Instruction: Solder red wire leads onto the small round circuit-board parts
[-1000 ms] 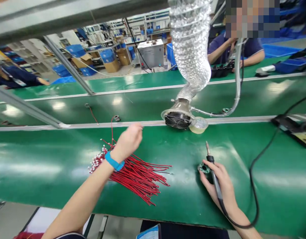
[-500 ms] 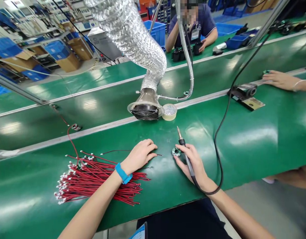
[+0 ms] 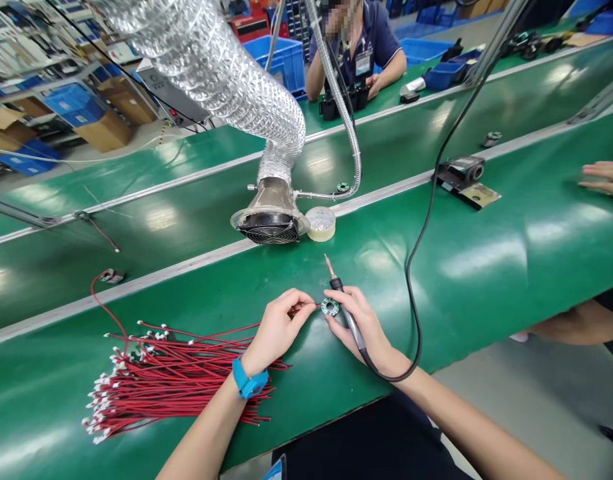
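My left hand (image 3: 286,323), with a blue strap at its wrist, pinches a thin red wire (image 3: 317,305) near its end. The wire's tip is at or close to the rim of a small round circuit board (image 3: 330,307); I cannot tell if they touch. My right hand (image 3: 361,320) holds that board between thumb and fingertip. Across the same hand lies a soldering iron (image 3: 350,320), its bare tip (image 3: 328,264) pointing up and away from the board. A heap of red wires (image 3: 181,377) with white connectors spreads beside and under my left forearm.
A fume extractor hood (image 3: 271,223) on a silver duct hangs beyond my hands, beside a tape roll (image 3: 321,224). A black bracket stand (image 3: 464,180) stands to the right. A co-worker's hand (image 3: 606,179) rests at the right edge; another person (image 3: 361,60) sits across.
My left hand has picked up a red wire from the table and brought its end to the round board. The view has shifted right. The co-worker's hand has left the small part by the rail.
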`<state>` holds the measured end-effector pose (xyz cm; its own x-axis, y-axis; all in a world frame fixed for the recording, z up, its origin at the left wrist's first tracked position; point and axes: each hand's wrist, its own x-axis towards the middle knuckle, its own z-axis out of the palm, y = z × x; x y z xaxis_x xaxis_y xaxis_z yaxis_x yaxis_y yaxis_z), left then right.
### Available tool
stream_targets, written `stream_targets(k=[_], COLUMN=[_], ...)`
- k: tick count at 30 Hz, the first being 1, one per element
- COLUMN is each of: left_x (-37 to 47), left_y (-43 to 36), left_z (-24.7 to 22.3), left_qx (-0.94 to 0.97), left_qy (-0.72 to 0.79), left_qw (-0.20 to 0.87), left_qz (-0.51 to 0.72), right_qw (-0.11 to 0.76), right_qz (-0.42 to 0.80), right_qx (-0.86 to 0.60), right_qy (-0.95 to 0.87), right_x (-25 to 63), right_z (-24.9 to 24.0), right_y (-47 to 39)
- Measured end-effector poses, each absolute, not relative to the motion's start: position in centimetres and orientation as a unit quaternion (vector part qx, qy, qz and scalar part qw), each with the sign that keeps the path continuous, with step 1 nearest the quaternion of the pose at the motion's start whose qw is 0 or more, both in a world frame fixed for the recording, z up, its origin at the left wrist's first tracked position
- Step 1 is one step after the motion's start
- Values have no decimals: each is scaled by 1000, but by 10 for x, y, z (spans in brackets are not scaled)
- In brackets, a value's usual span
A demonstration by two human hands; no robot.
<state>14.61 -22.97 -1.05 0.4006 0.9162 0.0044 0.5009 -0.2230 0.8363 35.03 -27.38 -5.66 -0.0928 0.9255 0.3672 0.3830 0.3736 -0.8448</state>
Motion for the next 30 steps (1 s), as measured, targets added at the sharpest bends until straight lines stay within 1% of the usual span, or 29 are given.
stream_targets(k=[4, 10, 13, 19, 23, 26, 30], left_x=[148, 147, 152, 161, 162, 162, 162], left_y=[-231, -234, -235, -237, -236, -235, -235], left_z=[-12, -5, -3, -11, -14, -14, -14], left_qx=[688, 703, 702, 695, 699, 704, 709], left_qy=[501, 478, 477, 506, 504, 503, 503], left_qw=[450, 426, 420, 413, 406, 400, 391], left_qz=[269, 310, 320, 301, 304, 302, 303], right_qw=[474, 470, 502, 585, 603, 602, 601], right_qz=[315, 350, 330, 247, 224, 192, 183], right_qx=[-465, -433, -431, -532, -514, -498, -487], right_qy=[-678, -685, -674, -561, -568, -594, -607], right_x=[343, 335, 338, 357, 363, 361, 359], right_z=[-55, -51, -46, -49, -51, -45, -33], right_y=[-271, -266, -268, -295, -310, -310, -304])
